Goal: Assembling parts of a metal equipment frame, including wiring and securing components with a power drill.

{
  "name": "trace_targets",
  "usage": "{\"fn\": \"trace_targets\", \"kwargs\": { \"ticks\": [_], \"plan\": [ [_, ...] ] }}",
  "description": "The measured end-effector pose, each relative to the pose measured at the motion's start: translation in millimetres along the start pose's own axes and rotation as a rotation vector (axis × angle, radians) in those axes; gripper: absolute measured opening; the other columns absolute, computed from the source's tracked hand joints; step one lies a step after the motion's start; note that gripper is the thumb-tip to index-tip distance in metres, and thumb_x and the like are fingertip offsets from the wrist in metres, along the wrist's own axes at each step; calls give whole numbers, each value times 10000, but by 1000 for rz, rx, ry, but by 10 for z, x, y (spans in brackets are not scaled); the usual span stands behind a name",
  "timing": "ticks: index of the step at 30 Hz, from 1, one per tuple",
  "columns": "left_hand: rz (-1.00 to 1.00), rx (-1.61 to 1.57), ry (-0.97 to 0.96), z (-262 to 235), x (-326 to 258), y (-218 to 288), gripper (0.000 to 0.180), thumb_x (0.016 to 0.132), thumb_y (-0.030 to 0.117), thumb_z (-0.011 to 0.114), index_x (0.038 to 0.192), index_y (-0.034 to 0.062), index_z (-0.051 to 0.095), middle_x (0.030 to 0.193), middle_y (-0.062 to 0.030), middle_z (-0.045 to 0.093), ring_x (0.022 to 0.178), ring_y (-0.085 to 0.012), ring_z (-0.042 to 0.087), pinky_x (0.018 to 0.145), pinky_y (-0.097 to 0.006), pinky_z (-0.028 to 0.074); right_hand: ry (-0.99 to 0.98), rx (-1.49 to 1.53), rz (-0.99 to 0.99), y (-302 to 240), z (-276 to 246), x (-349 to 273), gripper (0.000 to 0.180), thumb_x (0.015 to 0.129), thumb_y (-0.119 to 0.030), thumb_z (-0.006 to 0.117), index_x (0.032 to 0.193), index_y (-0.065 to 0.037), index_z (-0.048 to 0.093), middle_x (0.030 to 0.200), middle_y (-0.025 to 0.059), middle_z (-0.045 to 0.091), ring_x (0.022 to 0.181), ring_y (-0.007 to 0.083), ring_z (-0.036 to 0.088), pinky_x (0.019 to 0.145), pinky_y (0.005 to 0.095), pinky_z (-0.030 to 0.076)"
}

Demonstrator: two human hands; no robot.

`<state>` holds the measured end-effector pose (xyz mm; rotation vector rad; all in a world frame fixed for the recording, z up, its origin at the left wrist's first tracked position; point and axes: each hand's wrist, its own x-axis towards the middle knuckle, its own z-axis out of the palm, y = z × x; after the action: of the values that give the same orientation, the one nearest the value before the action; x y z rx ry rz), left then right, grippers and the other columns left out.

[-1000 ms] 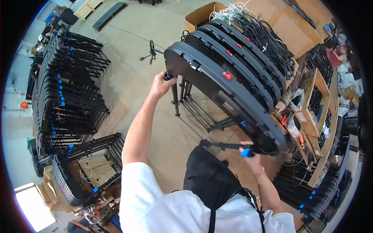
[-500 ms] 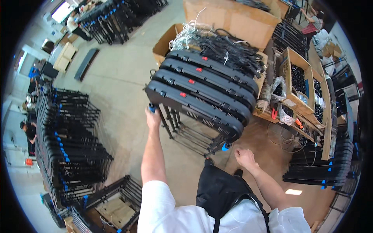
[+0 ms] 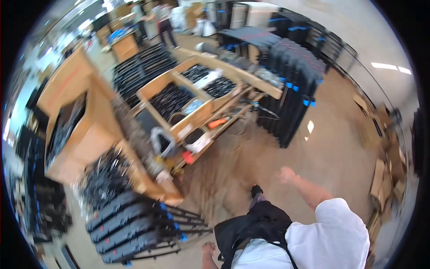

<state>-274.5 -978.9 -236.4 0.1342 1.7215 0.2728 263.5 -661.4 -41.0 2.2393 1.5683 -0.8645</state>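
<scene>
My left hand (image 3: 208,248) hangs low at the bottom edge, its fingers loosely apart with nothing in them. It is nearest to a row of black frames (image 3: 130,228), which have rounded panels, small red switches and tube legs with blue pieces. A gap lies between the hand and the frames. My right hand (image 3: 289,175) is out in front over the brown floor, blurred, fingers curled in, holding nothing that shows. Below it is my dark shoe (image 3: 256,190).
A wooden bench with divided trays (image 3: 168,101) of black parts stands ahead, an orange-handled tool (image 3: 217,123) on its edge. Large cardboard boxes (image 3: 85,139) are at left. More black frames (image 3: 291,85) stand beyond the bench. Flattened cardboard (image 3: 383,179) lies at right. Two people stand far back.
My left hand has let go of the nearest black frame. My view has swung right, so the frames now sit at lower left and the bench is ahead.
</scene>
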Motion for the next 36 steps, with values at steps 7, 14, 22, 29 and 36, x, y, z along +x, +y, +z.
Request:
{"fn": "trace_targets", "kwargs": {
  "ticks": [7, 14, 22, 29, 36],
  "plan": [
    [185, -207, 154, 518, 120, 1468, 239, 1049, 220, 535, 1118, 4, 610, 820, -117, 712, 587, -194, 645, 428, -339, 433, 860, 628, 73, 1670, -2494, 1604, 454, 944, -426, 658, 1111, -18, 763, 1047, 255, 764, 1014, 393, 748, 911, 460, 582],
    [348, -69, 72, 2810, -239, 3557, 195, 1045, 193, 580, 1071, 10, 642, 827, -72, 687, 640, -166, 641, 499, -270, 491, 1081, 836, 41, 3158, -4229, 2915, 662, 1001, -564, 624, 1250, 48, 674, 1118, 253, 761, 1113, 358, 724, 954, 471, 537],
    [917, 397, -424, 5909, -1747, 6075, 366, 1072, 259, 635, 1319, -8, 666, 1123, -66, 741, 954, -127, 678, 830, -274, 544, 879, 823, 108, 3501, -4618, 2768, 476, 989, -463, 671, 991, 12, 704, 894, 233, 730, 907, 385, 710, 833, 485, 538],
    [851, 421, -910, 8454, -3106, 6199, 561, 1104, 469, 558, 1417, 5, 585, 1333, -140, 689, 1215, -220, 653, 1022, -352, 522, 614, 1095, -115, 3790, -3350, 1453, 504, 1019, -495, 648, 923, -6, 725, 742, 78, 707, 693, 175, 648, 645, 370, 518],
    [629, 441, -859, 8088, -3846, 5102, 380, 1033, 407, 688, 901, 92, 522, 567, 23, 509, 420, -94, 476, 384, -305, 358, -240, 2195, 446, 3584, -326, 1599, 811, 1010, -710, 485, 1361, 12, 601, 1119, 182, 741, 979, 309, 725, 771, 474, 606]
  ]
}}
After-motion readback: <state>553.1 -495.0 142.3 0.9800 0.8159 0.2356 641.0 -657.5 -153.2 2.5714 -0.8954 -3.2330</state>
